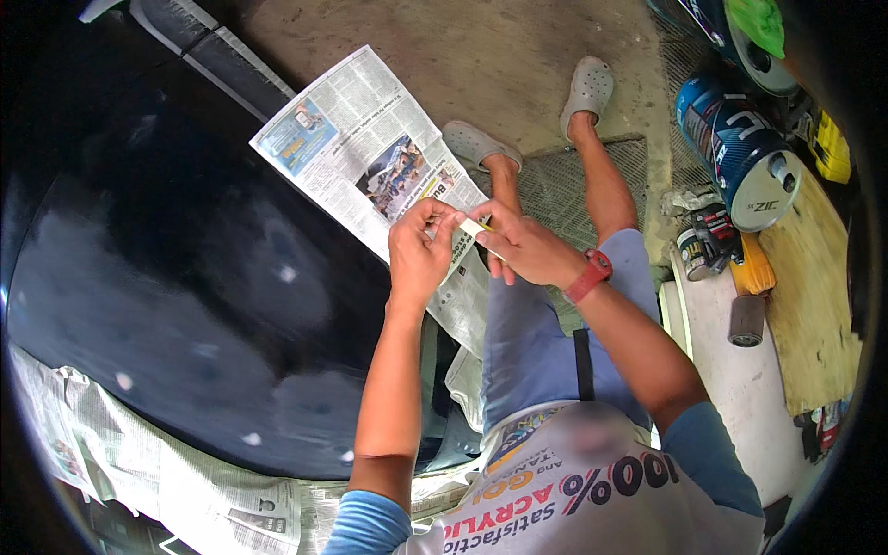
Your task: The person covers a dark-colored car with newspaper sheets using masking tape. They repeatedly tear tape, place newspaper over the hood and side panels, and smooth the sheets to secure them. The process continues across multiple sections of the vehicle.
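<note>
Between my two hands is a short pale strip that looks like masking tape (471,227), with a bit of yellow beside it. My left hand (423,248) pinches one end between thumb and forefinger. The fingers of my right hand (529,246), with a red watch (589,275) at its wrist, close round the other end; whether a roll is in the palm is hidden. Under the hands a long newspaper sheet (347,134) slants from the dark car panel (213,277) toward my legs. Its lower part passes behind my left hand.
More newspaper (194,472) covers the panel's near edge. At the right stand a blue drum (731,139), a small can (692,254), a dark cylindrical filter (746,321) and a wooden board (814,314). A metal grate (610,176) lies underfoot.
</note>
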A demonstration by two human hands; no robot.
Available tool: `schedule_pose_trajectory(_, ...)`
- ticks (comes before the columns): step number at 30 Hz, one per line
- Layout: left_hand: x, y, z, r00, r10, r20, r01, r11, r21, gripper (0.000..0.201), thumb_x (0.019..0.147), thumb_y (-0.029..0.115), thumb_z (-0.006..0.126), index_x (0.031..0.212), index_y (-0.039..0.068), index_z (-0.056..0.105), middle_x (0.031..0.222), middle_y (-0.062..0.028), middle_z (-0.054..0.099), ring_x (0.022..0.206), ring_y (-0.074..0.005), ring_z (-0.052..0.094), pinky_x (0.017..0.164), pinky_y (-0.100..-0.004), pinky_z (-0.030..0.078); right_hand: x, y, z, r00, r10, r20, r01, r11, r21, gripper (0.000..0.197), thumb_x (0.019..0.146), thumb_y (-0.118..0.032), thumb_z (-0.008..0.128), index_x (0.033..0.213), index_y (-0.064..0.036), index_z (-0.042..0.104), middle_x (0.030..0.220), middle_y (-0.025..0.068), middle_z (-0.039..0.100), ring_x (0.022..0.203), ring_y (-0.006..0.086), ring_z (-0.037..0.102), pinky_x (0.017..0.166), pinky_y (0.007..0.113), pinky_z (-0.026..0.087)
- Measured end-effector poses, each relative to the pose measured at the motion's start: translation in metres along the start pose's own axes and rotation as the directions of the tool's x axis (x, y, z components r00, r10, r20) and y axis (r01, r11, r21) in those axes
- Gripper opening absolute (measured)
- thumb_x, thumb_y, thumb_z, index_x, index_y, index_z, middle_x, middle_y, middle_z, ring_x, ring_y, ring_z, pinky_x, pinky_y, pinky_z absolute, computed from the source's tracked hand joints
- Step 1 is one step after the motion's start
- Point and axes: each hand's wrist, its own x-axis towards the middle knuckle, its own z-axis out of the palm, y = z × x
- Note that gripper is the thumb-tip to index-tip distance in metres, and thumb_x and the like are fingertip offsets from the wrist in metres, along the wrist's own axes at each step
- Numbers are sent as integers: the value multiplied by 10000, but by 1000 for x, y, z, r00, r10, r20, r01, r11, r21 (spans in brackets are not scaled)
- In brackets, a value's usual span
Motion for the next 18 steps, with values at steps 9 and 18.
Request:
schedule_pose_trajectory(9, 119, -54, -92, 791, 332, -514, -66, 881, 468, 191, 989, 217, 696, 949, 36, 740, 842, -173, 763, 772, -373, 738, 729, -445, 561, 23, 11, 40, 796, -409, -447, 237, 889, -391, 130, 1016, -197, 667, 1123, -136, 627, 833, 130, 715, 677, 336, 706, 626, 450, 565)
schedule_pose_trajectory(18, 291, -81, -192, 975, -67, -210, 220, 299, 929, 496, 881, 380, 798, 1288, 120, 682, 1241, -196, 746, 1178, -378, 712, 950, -489, 579, -36, 88, -24, 702, -282, -653, -79, 881, -466, 118, 1056, -201, 618, 1088, -89, 642, 848, 151, 736, 753, 366, 731, 646, 474, 561)
